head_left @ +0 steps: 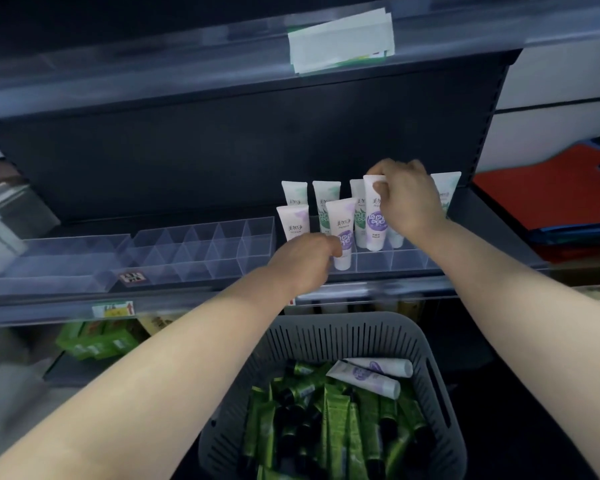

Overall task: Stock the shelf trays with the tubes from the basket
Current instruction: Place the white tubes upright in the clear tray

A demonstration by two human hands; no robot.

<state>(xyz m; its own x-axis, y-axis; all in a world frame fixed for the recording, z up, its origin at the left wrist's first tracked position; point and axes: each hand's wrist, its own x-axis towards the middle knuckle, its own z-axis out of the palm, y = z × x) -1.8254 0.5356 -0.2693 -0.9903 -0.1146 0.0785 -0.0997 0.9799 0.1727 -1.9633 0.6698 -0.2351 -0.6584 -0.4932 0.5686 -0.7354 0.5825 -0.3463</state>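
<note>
Clear divided trays (201, 251) run along the dark shelf. Several white tubes stand cap-down in the right tray (409, 259), some with green prints, some with purple. My right hand (407, 197) pinches the top of a white-and-purple tube (374, 220) standing in that tray. My left hand (307, 259) grips the lower part of another white-and-purple tube (342, 230) at the tray's front row. Below, a grey slotted basket (329, 332) holds several green tubes (336, 431) and two white-and-purple tubes (371, 374).
A clear strip with paper labels (340, 39) edges the shelf above. Green boxes (94, 341) sit on the lower shelf at left. Red and blue folders (551, 199) lie to the right of the shelving. The left trays' compartments hold nothing.
</note>
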